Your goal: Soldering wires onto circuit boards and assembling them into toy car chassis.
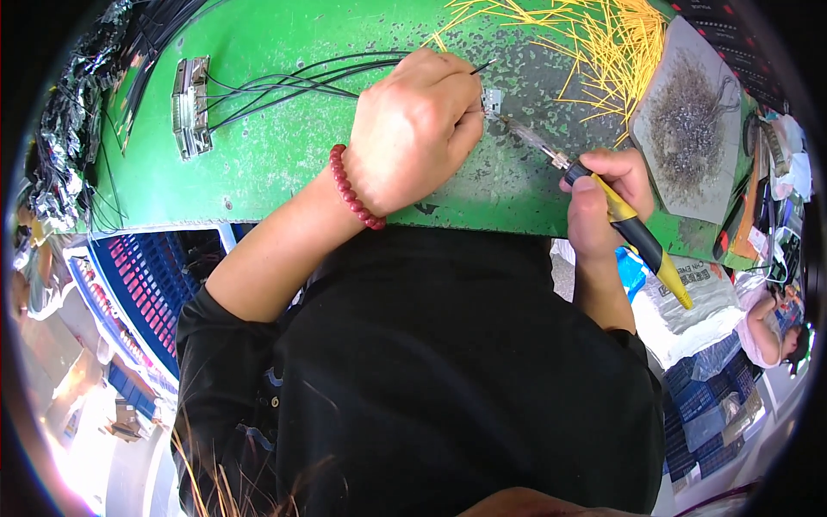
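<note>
My left hand [422,129], with a red bead bracelet at the wrist, is closed over thin black wires [301,73]. A short wire end pokes out past its fingers. The wires run left to a silvery metal part [191,108] lying on the green worktable [284,181]. Just right of my left fingertips is a small pale metal piece [493,102]; whether the fingers touch it, I cannot tell. My right hand [607,194] grips a yellow and black soldering iron [633,224], its tip pointing up-left, close to that small piece.
Many thin yellow sticks or wires [616,60] lie scattered at the far right. Beside them is a grey sheet [689,129] with dark debris. Bundled black wires [159,43] and shiny dark wrapping [60,155] line the left edge. A blue crate [142,284] stands below left; another person [767,327] is at right.
</note>
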The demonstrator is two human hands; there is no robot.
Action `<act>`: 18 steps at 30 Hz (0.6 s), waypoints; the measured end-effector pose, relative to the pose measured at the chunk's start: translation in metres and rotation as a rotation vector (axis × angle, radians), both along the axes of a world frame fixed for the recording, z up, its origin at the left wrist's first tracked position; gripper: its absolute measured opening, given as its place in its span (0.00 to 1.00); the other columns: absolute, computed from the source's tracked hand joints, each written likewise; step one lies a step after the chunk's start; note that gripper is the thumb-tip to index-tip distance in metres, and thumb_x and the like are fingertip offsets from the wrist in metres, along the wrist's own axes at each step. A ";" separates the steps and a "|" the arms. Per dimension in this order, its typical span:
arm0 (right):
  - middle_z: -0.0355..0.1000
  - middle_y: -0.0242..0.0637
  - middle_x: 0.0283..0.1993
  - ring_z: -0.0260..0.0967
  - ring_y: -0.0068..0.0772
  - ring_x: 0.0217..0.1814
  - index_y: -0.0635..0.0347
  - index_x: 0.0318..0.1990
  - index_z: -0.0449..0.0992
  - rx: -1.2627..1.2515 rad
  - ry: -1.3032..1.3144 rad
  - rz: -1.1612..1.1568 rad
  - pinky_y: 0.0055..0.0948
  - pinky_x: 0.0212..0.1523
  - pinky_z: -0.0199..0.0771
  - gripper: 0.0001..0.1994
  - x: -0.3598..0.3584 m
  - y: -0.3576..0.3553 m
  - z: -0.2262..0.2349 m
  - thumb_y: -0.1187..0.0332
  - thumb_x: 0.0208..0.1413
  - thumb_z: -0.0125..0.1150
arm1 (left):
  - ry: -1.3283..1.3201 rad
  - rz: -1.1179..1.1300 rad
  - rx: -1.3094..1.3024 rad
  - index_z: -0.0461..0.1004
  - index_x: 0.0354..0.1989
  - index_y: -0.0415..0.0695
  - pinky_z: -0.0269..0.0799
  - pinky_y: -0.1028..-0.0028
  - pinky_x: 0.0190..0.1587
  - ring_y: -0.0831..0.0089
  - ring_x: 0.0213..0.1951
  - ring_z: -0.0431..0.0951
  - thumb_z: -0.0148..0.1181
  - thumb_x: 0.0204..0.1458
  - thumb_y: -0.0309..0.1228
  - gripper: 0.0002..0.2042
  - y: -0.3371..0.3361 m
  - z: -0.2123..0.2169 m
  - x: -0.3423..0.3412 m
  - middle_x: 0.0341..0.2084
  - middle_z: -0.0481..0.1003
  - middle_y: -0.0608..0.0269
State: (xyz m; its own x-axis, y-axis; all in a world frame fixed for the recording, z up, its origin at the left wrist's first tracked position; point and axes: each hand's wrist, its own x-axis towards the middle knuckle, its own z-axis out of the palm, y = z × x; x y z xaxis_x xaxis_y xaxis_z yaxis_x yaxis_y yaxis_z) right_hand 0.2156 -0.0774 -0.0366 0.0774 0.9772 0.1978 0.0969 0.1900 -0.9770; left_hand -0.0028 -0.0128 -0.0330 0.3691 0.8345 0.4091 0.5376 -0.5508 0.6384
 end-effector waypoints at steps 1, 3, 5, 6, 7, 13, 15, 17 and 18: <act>0.66 0.29 0.29 0.58 0.13 0.27 0.65 0.35 0.72 0.000 0.000 -0.002 0.17 0.28 0.56 0.10 0.000 0.000 0.001 0.70 0.49 0.66 | 0.000 -0.002 0.000 0.74 0.25 0.40 0.75 0.66 0.34 0.60 0.34 0.77 0.60 0.41 0.22 0.03 0.000 -0.001 0.000 0.29 0.76 0.60; 0.66 0.29 0.29 0.58 0.13 0.27 0.65 0.35 0.72 -0.094 -0.039 0.031 0.17 0.28 0.56 0.10 -0.001 0.000 0.005 0.70 0.49 0.66 | 0.005 0.007 0.014 0.74 0.25 0.40 0.75 0.66 0.34 0.60 0.34 0.77 0.60 0.41 0.22 0.03 0.000 -0.002 0.000 0.29 0.76 0.61; 0.66 0.29 0.29 0.58 0.14 0.27 0.65 0.35 0.72 -0.078 -0.032 0.034 0.17 0.28 0.56 0.10 -0.002 0.002 0.005 0.69 0.49 0.66 | 0.005 0.007 0.017 0.74 0.25 0.40 0.75 0.66 0.34 0.60 0.34 0.77 0.60 0.41 0.22 0.03 0.000 -0.001 0.000 0.29 0.76 0.61; 0.66 0.29 0.29 0.58 0.14 0.27 0.65 0.35 0.72 -0.063 -0.026 0.038 0.17 0.28 0.57 0.11 -0.002 0.002 0.005 0.69 0.50 0.66 | 0.005 0.006 0.021 0.74 0.25 0.40 0.75 0.66 0.34 0.60 0.34 0.77 0.60 0.41 0.22 0.03 0.000 -0.001 0.000 0.29 0.76 0.61; 0.66 0.29 0.29 0.58 0.14 0.27 0.65 0.35 0.72 -0.063 -0.026 0.038 0.17 0.28 0.57 0.11 -0.003 0.001 0.004 0.69 0.50 0.66 | 0.004 0.007 0.020 0.74 0.25 0.40 0.75 0.66 0.34 0.60 0.34 0.77 0.60 0.41 0.22 0.03 -0.001 -0.001 0.000 0.29 0.76 0.61; 0.66 0.29 0.28 0.58 0.13 0.26 0.65 0.36 0.70 0.013 0.069 0.002 0.17 0.28 0.57 0.10 -0.001 0.002 0.002 0.69 0.51 0.64 | 0.002 0.006 0.005 0.74 0.26 0.41 0.75 0.66 0.35 0.60 0.34 0.77 0.60 0.42 0.22 0.03 0.000 0.000 0.000 0.29 0.76 0.61; 0.66 0.29 0.28 0.58 0.13 0.26 0.65 0.36 0.70 0.008 0.071 -0.002 0.16 0.28 0.57 0.10 -0.002 0.002 0.003 0.69 0.51 0.64 | 0.000 0.010 0.005 0.75 0.26 0.41 0.75 0.66 0.35 0.60 0.34 0.77 0.60 0.42 0.22 0.03 -0.001 -0.001 0.000 0.30 0.76 0.61; 0.66 0.28 0.28 0.58 0.13 0.26 0.65 0.36 0.70 0.003 0.073 -0.008 0.16 0.28 0.57 0.10 -0.002 0.002 0.003 0.70 0.51 0.64 | 0.001 0.008 0.007 0.75 0.26 0.41 0.75 0.66 0.35 0.60 0.34 0.77 0.60 0.42 0.22 0.02 -0.001 -0.001 0.000 0.30 0.76 0.61; 0.66 0.28 0.28 0.58 0.13 0.26 0.65 0.36 0.70 0.009 0.071 -0.005 0.16 0.28 0.57 0.10 -0.002 0.002 0.002 0.70 0.51 0.64 | 0.003 0.008 0.007 0.75 0.26 0.41 0.76 0.66 0.35 0.60 0.34 0.77 0.60 0.42 0.22 0.02 -0.001 -0.001 0.000 0.29 0.77 0.60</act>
State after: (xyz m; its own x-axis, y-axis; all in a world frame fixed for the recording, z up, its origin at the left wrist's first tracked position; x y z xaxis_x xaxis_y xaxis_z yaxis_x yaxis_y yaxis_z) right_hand 0.2137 -0.0753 -0.0342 0.0969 0.9750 0.1999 0.0282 0.1981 -0.9798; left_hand -0.0025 -0.0135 -0.0336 0.3639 0.8343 0.4141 0.5436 -0.5512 0.6330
